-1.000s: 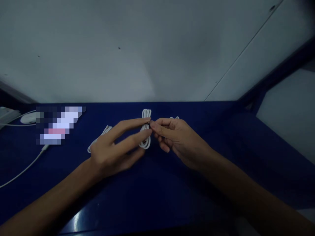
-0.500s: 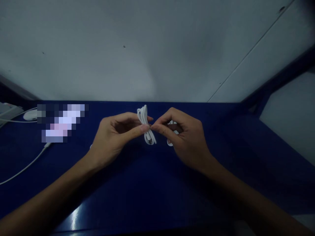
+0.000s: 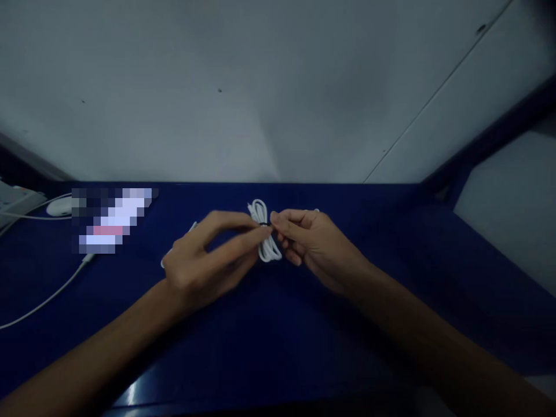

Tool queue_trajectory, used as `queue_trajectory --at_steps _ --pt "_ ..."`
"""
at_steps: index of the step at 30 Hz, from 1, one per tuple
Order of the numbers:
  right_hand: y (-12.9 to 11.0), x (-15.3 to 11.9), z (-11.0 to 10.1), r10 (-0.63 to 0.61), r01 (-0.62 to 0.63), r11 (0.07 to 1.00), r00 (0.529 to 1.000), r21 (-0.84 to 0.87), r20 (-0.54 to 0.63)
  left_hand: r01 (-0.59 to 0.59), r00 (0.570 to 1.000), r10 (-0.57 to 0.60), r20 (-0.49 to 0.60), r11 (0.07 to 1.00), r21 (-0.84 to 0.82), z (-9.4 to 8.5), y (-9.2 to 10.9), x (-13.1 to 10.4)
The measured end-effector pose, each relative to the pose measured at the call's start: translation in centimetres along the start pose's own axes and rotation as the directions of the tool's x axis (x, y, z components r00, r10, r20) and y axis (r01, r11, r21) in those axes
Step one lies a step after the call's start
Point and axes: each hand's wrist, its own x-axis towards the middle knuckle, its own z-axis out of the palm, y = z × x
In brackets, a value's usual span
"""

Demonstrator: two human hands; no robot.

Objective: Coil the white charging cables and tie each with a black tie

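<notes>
- The blue table (image 3: 243,353) spans the lower half of the frame, under both forearms.
- The left hand (image 3: 204,255), left of centre, pinches the bundle's middle between thumb and fingers, overlapping its left edge, so it is the nearer hand.
- The right hand (image 3: 319,243), right of centre, has thumb and forefinger pressed together, seemingly on the tie's end.
- The cable bundle (image 3: 270,250) sits mid-frame between them, its long axis steep, leaning from upper left to lower right.
- The black tie (image 3: 264,224) crosses its waist, pointing towards the right fingertips.
</notes>
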Motion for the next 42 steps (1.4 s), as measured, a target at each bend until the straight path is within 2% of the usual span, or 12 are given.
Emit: queue_trajectory --at_steps 4,7,10,15,18,20,23,27,30,32,37,42 --pt "-0.2 -0.2 0.3 -0.428 0.342 0.866 0.884 -0.365 -0.189 -0.024 1.0 0.024 0.001 0.991 -0.133 1.1 -0.9 0.2" --pt "0.0 -0.4 0.4 -0.678 0.512 0.599 0.733 -0.616 -0.052 0.291 0.946 -0.212 0.244 0.89 -0.351 1.3 -1.3 1.0" --pt "0.3 -0.5 0.3 -0.727 0.582 0.426 0.676 -0.692 0.12 0.34 0.918 -0.239 0.316 0.886 -0.316 1.1 -1.4 1.7" --pt "0.2 -0.4 0.4 -0.537 0.437 0.738 0.842 -0.514 -0.055 0.136 0.985 -0.112 0.131 0.972 -0.191 0.8 -1.2 1.9" --pt "0.0 -0.3 0.3 -0.316 0.278 0.914 0.945 -0.294 -0.089 -0.187 0.982 0.185 0.032 0.98 0.074 0.5 -0.9 1.8" --pt "-0.1 -0.3 0.3 -0.16 0.153 0.977 0.986 -0.149 -0.043 -0.474 0.875 0.476 0.087 0.807 0.353 0.3 -0.6 1.5" --pt "-0.2 -0.5 0.2 0.089 -0.094 0.994 0.993 0.055 0.082 -0.761 0.595 0.738 0.317 0.389 0.519 -0.1 -0.1 0.9" --pt "0.0 -0.9 0.3 0.207 -0.226 0.96 0.97 0.163 0.129 -0.778 0.55 0.744 0.38 0.292 0.556 -0.4 -0.2 0.7" --pt "0.0 -1.1 0.8 -0.056 0.054 0.998 0.997 -0.026 -0.048 -0.717 0.659 0.703 0.267 0.481 0.504 -0.3 -0.6 1.0" --pt "-0.2 -1.2 1.0 -0.349 0.301 0.908 0.929 -0.292 -0.128 -0.602 0.778 0.604 0.172 0.64 0.477 0.0 -0.8 1.2" --pt "-0.4 -1.1 0.7 -0.756 0.539 0.275 0.633 -0.796 0.167 -0.258 0.95 0.29 -0.111 0.936 0.241 0.8 -0.9 1.3" --pt "0.1 -0.3 -0.2 -0.816 0.526 -0.117 0.432 -0.842 0.383 0.005 0.999 -0.007 -0.043 0.998 -0.055 1.0 -1.5 1.8"
